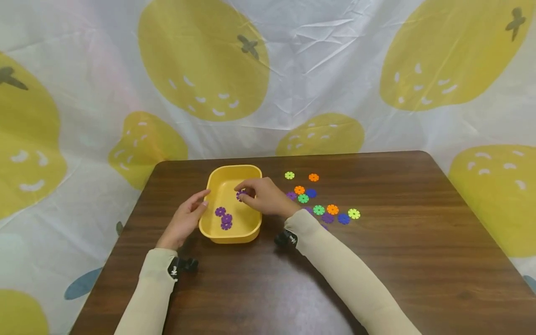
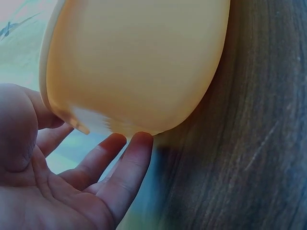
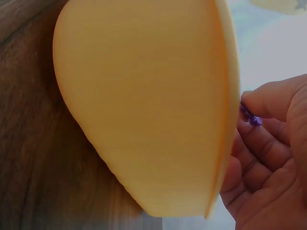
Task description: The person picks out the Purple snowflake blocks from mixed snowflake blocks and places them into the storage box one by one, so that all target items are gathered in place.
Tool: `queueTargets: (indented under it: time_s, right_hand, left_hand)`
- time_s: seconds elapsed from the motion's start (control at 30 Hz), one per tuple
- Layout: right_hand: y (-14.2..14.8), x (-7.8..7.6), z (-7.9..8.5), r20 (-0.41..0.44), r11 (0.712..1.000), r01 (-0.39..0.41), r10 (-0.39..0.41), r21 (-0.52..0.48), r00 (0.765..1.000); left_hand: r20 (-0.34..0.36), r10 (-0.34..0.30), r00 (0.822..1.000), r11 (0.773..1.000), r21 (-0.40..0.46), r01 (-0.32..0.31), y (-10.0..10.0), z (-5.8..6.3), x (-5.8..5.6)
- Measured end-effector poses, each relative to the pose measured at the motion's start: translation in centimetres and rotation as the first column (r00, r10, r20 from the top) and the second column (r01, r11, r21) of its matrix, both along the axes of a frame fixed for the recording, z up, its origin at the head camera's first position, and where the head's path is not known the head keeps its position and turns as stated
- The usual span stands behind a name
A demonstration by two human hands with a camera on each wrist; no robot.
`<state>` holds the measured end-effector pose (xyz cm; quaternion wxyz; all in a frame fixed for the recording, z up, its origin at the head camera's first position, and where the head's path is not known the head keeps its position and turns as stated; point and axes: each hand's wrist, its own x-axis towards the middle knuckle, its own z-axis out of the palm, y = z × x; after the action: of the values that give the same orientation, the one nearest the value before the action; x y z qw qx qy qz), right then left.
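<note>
A yellow plastic tub (image 1: 231,238) stands on the table, with several purple snowflake discs (image 1: 226,218) lying on its floor. My left hand (image 1: 184,221) holds the tub's left side. In the left wrist view, the thumb is at the rim and fingertips (image 2: 140,140) touch the outer wall. Over the tub's right rim reaches my right hand (image 1: 264,196), pinching a purple snowflake disc (image 3: 251,118) between thumb and fingers above the inside. The tub's wall covers part of that hand in the right wrist view.
Right of the tub, several loose snowflake discs lie scattered: orange (image 1: 313,177), yellow-green (image 1: 353,214), green (image 1: 318,210), blue (image 1: 344,218) and purple. My right forearm partly covers some. A fruit-print curtain (image 1: 326,70) hangs behind the wooden table (image 1: 402,223).
</note>
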<state>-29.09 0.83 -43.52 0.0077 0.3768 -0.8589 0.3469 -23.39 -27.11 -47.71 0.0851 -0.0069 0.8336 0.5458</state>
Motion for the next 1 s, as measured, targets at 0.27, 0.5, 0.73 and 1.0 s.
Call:
queueTargets:
  time_s: [0.27, 0.5, 0.73, 1.0]
  right_hand:
    - [-1.0, -0.1, -0.4, 0.020, 0.998, -0.046, 0.045, 0.045, 0.999]
    - [-1.7, -0.3, -1.4, 0.004, 0.994, -0.059, 0.059, 0.088, 0.998]
    - [-1.9, -0.1, -1.4, 0.013, 0.991, -0.054, 0.052, 0.122, 0.999]
    - [-1.4, 0.2, -0.7, 0.043, 0.997, -0.039, 0.035, 0.071, 0.998]
  left_hand:
    - [-0.006, 0.000, 1.000, 1.000, 0.010, 0.000, 0.1, -0.1, -0.1]
    - [-0.003, 0.007, 1.000, 1.000, -0.011, -0.007, 0.1, -0.1, -0.1]
    - [0.003, -0.001, 1.000, 1.000, -0.012, 0.001, 0.1, -0.1, -0.1]
    - [0.000, -0.005, 1.000, 1.000, -0.001, 0.005, 0.1, -0.1, -0.1]
